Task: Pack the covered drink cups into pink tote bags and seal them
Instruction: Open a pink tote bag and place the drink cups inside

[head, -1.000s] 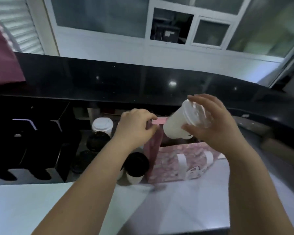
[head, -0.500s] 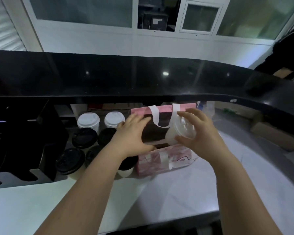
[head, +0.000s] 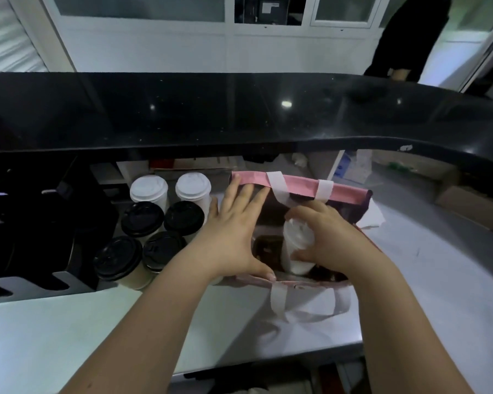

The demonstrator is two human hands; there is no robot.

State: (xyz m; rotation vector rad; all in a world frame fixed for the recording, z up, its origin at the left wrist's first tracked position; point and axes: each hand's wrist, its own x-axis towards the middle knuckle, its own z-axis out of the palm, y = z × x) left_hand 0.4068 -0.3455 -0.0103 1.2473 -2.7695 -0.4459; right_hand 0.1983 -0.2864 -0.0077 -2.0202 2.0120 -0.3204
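A pink tote bag [head: 342,191] with white handles stands open on the white counter. My right hand [head: 333,240] grips a white covered cup [head: 296,245] and holds it inside the bag's mouth. My left hand [head: 234,231] lies spread across the bag's left side, fingers straight against the far rim and thumb on the near rim, holding the mouth wide. Left of the bag stand two white-lidded cups [head: 150,190] and several black-lidded cups [head: 143,218].
A black raised counter ledge [head: 239,109] runs across behind the bag. A black holder [head: 37,237] sits at the left. The white counter [head: 439,280] stretches to the right. A person in dark clothes [head: 410,38] stands at the far right beyond the ledge.
My right hand has lowered the white cup from above the bag down into its mouth. My left hand went from pinching the rim to spreading flat across the opening.
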